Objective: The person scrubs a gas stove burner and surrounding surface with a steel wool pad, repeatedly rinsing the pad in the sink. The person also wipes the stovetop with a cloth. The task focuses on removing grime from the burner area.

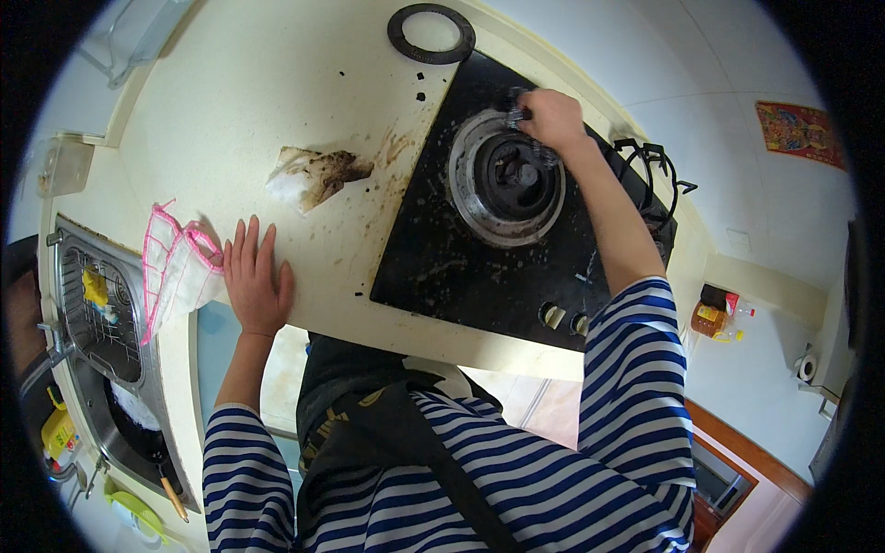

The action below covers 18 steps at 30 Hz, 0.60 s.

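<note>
My right hand [553,121] is closed on a dark, glinting scouring pad [515,109], apparently metal wool and partly hidden by my fingers. It is at the far edge of a round metal burner pan [470,200] on a black gas hob [442,266]. Inside that pan sits the sooty burner [527,174]; the hob surface is spotted with grime. My left hand [254,276] lies flat on the cream countertop [228,131], holding nothing. Its fingertips are beside a white cloth with pink edging [181,276]. Between my hands, a crumpled white wipe [314,176] is stained brown.
A black ring [396,41] lies at the back, near dark crumbs [420,97]. Black pan supports [646,166] stand on the hob's right. Left is a steel sink [142,359] with a wire rack and a wooden-handled pan [138,425]. Brown smears mark the counter beside the hob.
</note>
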Available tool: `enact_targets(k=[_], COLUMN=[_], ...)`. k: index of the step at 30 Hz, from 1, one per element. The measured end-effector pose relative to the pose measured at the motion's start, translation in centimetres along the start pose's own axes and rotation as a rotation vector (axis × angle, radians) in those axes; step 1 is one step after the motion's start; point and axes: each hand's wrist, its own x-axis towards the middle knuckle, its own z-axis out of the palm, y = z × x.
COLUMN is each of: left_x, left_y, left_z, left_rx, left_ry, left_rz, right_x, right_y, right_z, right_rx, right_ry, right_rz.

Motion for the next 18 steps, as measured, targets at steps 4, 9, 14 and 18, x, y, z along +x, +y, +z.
enact_targets(k=[4,9,14,18], left_x=[0.0,0.2,0.1,0.1], left_y=[0.0,0.1,0.1,0.0], left_z=[-0.1,-0.3,-0.1,-0.1], left_rx=[0.017,0.026,0.017,0.009], left_ry=[-0.015,-0.032,-0.023,-0.013], left_rz=[-0.003,-0.006,-0.009,-0.004], right_x=[1.9,0.0,-1.7,0.8], right_y=[-1.8,0.3,1.5,-1.2], right_z=[0.5,0.5,0.0,0.0], right_rx=[-0.016,0.061,0.050,-0.083], right_ry=[0.040,0.022,-0.040,0.067], right_rz=[-0.145,0.010,0.133,-0.079])
